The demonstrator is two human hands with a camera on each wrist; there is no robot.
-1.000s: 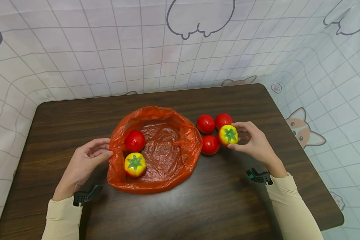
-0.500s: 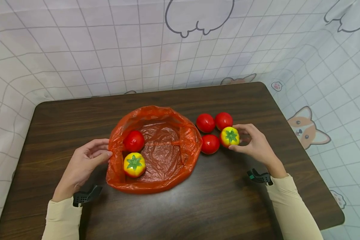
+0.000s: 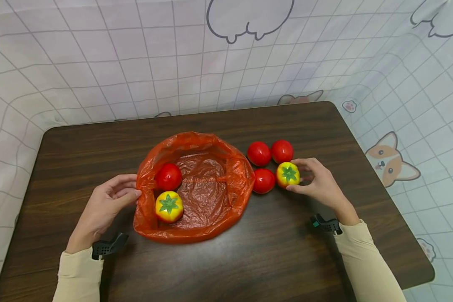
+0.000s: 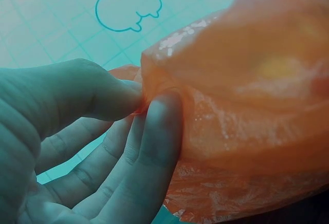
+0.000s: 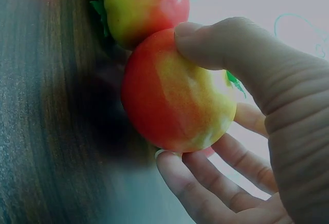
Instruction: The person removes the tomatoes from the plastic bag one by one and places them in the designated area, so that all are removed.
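I find the right hand [image 3: 321, 185] pinching a yellow tomato [image 3: 288, 174], nearest the far right corner of the table [image 3: 226, 272], the left hand [image 3: 102, 205] pinching the bag [image 3: 194, 236]. I judge a sideways knock could roll the red tomatoes [image 3: 264, 180] off; a hard tug could tear the bag.
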